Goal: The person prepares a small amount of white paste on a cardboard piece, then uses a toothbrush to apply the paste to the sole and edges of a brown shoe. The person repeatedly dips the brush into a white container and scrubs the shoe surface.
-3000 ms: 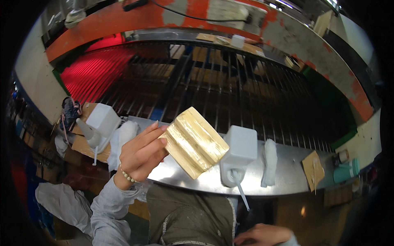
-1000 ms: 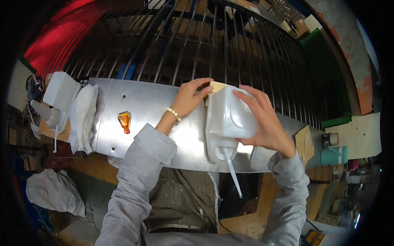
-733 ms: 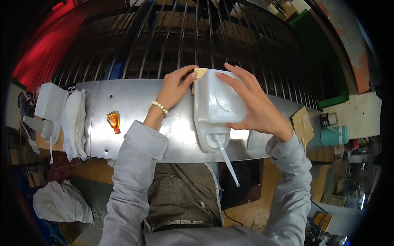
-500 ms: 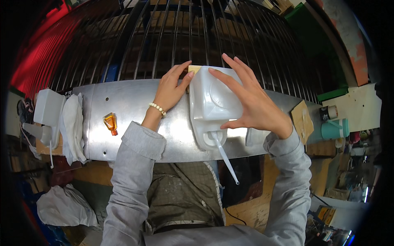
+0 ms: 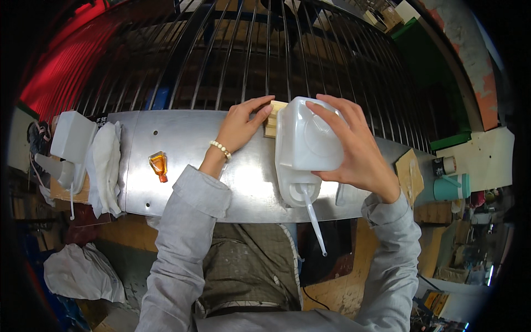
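Observation:
A white plastic lever dispenser (image 5: 314, 135) lies on the metal table in front of me, its box-shaped bottle uppermost. Its long thin lever (image 5: 316, 227) sticks out over the near table edge. My right hand (image 5: 359, 146) grips the bottle from the right, fingers over its far side and thumb by its near end. Against the dispenser's far left side sits a pale wooden block (image 5: 270, 128), partly covered by it. My left hand (image 5: 243, 124), with a beaded bracelet at the wrist, pinches the block's far left corner between thumb and fingers.
A small amber bottle (image 5: 159, 166) lies on the metal table (image 5: 182, 133) to the left. Further left are a white cloth (image 5: 105, 169) and another white dispenser (image 5: 72, 138). Metal bars (image 5: 243, 61) rise behind. A cardboard piece (image 5: 409, 174) and a teal cup (image 5: 449, 188) are right.
My right hand, spread around the bottle before, has closed on it. The dispenser has shifted a little right, and more of the wooden block shows. The whole view has also moved slightly.

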`<state>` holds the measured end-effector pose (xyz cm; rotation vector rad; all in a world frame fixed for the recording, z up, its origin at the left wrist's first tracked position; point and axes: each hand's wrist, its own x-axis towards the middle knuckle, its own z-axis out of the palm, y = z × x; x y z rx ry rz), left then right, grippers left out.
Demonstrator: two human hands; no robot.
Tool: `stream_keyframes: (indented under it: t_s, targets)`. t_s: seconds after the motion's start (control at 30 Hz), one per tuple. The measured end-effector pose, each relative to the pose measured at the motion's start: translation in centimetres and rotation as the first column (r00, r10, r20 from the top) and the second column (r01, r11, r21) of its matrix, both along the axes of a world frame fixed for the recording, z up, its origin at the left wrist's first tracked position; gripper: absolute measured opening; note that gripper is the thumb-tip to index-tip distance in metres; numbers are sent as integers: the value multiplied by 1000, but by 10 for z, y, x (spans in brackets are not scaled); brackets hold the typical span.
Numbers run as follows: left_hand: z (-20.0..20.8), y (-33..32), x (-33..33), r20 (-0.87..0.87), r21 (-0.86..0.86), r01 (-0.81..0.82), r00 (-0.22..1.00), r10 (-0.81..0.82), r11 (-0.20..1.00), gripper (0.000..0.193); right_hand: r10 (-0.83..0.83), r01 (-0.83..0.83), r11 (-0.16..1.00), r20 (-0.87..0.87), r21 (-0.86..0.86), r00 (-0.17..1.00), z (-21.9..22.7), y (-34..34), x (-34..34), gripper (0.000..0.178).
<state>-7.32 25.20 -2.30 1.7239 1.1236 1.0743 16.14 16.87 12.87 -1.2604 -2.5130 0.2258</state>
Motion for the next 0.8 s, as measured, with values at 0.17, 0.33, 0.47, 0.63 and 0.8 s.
stream_keyframes:
  t_s: [0.17,0.33,0.47,0.63,0.8]
  targets:
    - [-1,1,1,93,-29,-37,995,40,999,43,72,-71,996,-22,60,997,-6,5,-4,111]
    - [-5,1,1,75,28,-56,996,54,998,43,83,-83,994,12,67,997,-14,8,-7,112]
    - [-4,1,2,74,34,-59,996,57,998,43,68,-70,997,44,43,997,-16,8,-5,112]
    - [-2,0,3,66,25,-75,995,73,997,44,33,-35,999,58,34,998,-17,5,-4,113]
    - [-9,1,2,93,63,-73,993,67,995,44,9,-15,997,89,70,996,-11,-1,-5,104]
